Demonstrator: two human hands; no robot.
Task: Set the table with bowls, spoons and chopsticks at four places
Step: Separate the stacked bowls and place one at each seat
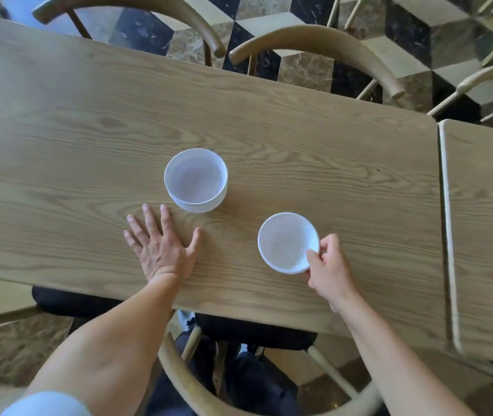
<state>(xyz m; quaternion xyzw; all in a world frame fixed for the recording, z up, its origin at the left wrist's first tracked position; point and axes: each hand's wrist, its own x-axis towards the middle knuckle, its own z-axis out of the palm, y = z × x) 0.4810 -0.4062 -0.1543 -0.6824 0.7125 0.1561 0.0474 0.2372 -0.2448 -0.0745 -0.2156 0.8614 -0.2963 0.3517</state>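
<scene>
Two white bowls are sitting on the wooden table (239,115). One single white bowl (287,242) is being gripped at its rim by the right hand (329,271), thumb lying over the inner edge and fingers curling around the outside. A stack of white bowls (195,179) is resting just beyond the fingertips of the left hand (161,244), apart from them. That hand is lying flat on the wood, fingers spread and grasping nothing. Curved wooden chairs (314,43) are standing at the table's far side, well past both hands.
</scene>
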